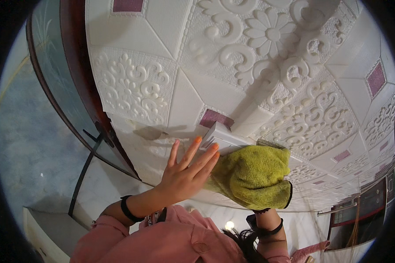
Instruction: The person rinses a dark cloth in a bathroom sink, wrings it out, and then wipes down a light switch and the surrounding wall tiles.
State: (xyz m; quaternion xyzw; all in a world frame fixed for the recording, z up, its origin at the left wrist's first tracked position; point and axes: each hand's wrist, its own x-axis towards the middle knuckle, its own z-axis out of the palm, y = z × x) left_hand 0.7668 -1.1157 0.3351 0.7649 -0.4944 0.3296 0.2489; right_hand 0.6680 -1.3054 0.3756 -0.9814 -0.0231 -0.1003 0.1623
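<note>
My left hand [186,168] is open, fingers spread and stretched out. Its fingertips lie over the lower left side of a white wall-switch box [235,144]; whether they press on it I cannot tell. A yellow-green cleaning cloth [261,175] with a dark edge covers my right hand, which holds it against the wall just right of the box. Beneath the bunched cloth the right fingers are hidden, and only the wrist below shows. The cloth's left part reaches close to the left hand's fingers.
Embossed white wall panels [272,33] with purple diamonds surround the box, and a boxed ridge [267,109] runs up from it. A damaged patch [149,131] marks the wall at left. Beyond stands a dark-framed door [77,65]; a dark-framed cabinet [360,219] is at lower right.
</note>
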